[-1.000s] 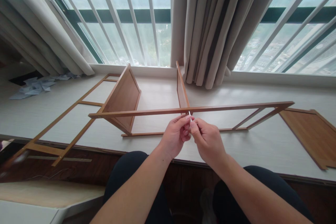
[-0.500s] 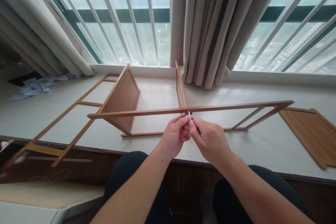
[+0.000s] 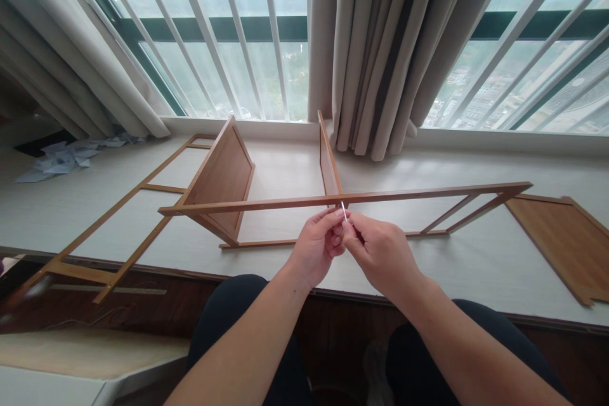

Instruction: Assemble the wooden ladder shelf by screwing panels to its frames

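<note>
A thin metal rod, which looks like a hex key, is pinched between the thumb and fingers of my right hand. Its upper end meets the underside of the long wooden rail, where an upright wooden panel joins. My left hand is closed just left of the rod, thumb and forefinger close under the rail. What its fingers hold, if anything, is hidden. The rail belongs to a wooden frame standing on its side, with a larger wooden panel toward its left end.
The white ledge runs below barred windows and a grey curtain. A ladder-like wooden frame overhangs its front edge at left. A flat wooden panel lies at right. Crumpled white wrapping sits at far left.
Almost nothing differs. My right hand and wrist have shifted very slightly, while the rod, the left hand and the wooden frame stay in place.
</note>
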Demonstrator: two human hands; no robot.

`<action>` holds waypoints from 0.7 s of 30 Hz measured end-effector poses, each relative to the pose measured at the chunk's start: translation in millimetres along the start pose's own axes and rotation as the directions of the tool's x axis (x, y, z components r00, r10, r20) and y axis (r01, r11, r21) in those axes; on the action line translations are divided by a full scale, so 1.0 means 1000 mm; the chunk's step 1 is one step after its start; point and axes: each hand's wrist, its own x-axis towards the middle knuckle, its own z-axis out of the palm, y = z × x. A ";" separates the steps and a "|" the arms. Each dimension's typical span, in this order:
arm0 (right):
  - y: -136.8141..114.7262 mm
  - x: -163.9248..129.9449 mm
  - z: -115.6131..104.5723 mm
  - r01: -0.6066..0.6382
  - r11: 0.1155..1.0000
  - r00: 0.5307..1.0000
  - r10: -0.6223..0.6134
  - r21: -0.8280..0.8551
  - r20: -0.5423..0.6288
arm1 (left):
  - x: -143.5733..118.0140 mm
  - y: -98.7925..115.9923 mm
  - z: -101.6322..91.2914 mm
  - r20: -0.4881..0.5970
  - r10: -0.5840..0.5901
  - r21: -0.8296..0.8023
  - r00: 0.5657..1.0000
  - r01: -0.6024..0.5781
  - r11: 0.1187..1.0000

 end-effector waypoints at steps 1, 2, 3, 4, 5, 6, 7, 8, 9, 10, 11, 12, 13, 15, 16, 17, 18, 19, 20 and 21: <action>0.000 0.000 -0.001 -0.021 0.999 1.000 0.021 0.028 0.022 | 0.000 0.000 0.000 0.003 -0.002 -0.007 1.000 0.002 1.000; -0.001 0.000 -0.001 -0.049 0.997 0.998 0.046 0.065 0.047 | 0.000 0.000 0.000 0.006 -0.004 -0.013 1.000 0.004 1.000; -0.001 0.000 -0.001 -0.079 0.991 0.995 0.071 0.107 0.071 | 0.000 0.000 0.000 0.010 -0.006 -0.018 1.000 0.006 1.000; -0.001 0.000 -0.001 -0.107 0.982 0.991 0.094 0.152 0.091 | 0.000 0.001 0.000 0.014 -0.008 -0.020 1.000 0.009 1.000; -0.001 0.001 -0.002 -0.132 0.972 0.988 0.113 0.196 0.106 | 0.000 0.001 0.000 0.016 -0.010 -0.020 1.000 0.010 1.000; -0.002 0.001 -0.001 -0.152 0.959 0.985 0.128 0.237 0.116 | 0.001 0.001 0.000 0.016 -0.009 -0.019 1.000 0.010 1.000; -0.002 0.000 -0.001 -0.167 0.946 0.983 0.139 0.277 0.118 | 0.001 0.001 0.000 0.014 -0.008 -0.016 1.000 0.009 1.000; -0.002 0.000 0.000 -0.179 0.931 0.982 0.149 0.319 0.117 | 0.001 0.001 0.000 0.011 -0.007 -0.014 1.000 0.007 1.000; -0.002 0.000 0.001 -0.190 0.911 0.981 0.159 0.365 0.114 | 0.001 0.001 0.000 0.008 -0.005 -0.010 1.000 0.005 1.000; -0.002 -0.001 0.002 -0.203 0.887 0.979 0.172 0.416 0.111 | 0.001 0.001 0.000 0.004 -0.004 -0.006 1.000 0.004 1.000; -0.001 -0.002 0.004 -0.219 0.856 0.976 0.188 0.469 0.112 | 0.001 0.001 0.000 0.000 -0.003 -0.003 1.000 0.003 1.000; -0.001 -0.003 0.006 -0.235 0.820 0.972 0.204 0.522 0.117 | 0.001 0.001 0.000 -0.003 -0.002 -0.001 1.000 0.002 1.000; -0.001 -0.003 0.008 -0.253 0.782 0.967 0.220 0.570 0.128 | 0.001 0.001 0.000 -0.005 -0.001 0.001 1.000 0.001 1.000; -0.001 -0.004 0.010 -0.287 0.718 0.957 0.246 0.634 0.155 | 0.001 0.001 0.000 -0.005 0.000 0.003 1.000 0.000 1.000; -0.001 -0.004 0.011 -0.297 0.702 0.954 0.254 0.647 0.161 | 0.001 0.001 0.000 -0.003 0.000 0.004 1.000 0.000 1.000; -0.001 -0.004 0.011 -0.297 0.700 0.953 0.259 0.649 0.156 | 0.001 0.001 0.000 -0.001 0.000 0.005 1.000 0.000 1.000; -0.002 -0.004 0.011 -0.291 0.713 0.955 0.260 0.638 0.144 | 0.001 0.001 -0.001 0.001 0.000 0.006 1.000 0.000 1.000; -0.002 -0.004 0.010 -0.282 0.737 0.957 0.260 0.614 0.128 | 0.001 0.000 -0.001 0.003 -0.001 0.006 1.000 0.001 1.000; -0.003 -0.003 0.009 -0.271 0.769 0.961 0.256 0.579 0.110 | 0.001 0.000 -0.001 0.006 -0.001 0.004 1.000 0.001 1.000; -0.003 -0.003 0.008 -0.260 0.802 0.964 0.250 0.537 0.093 | 0.001 0.000 -0.001 0.010 -0.003 0.003 1.000 0.003 1.000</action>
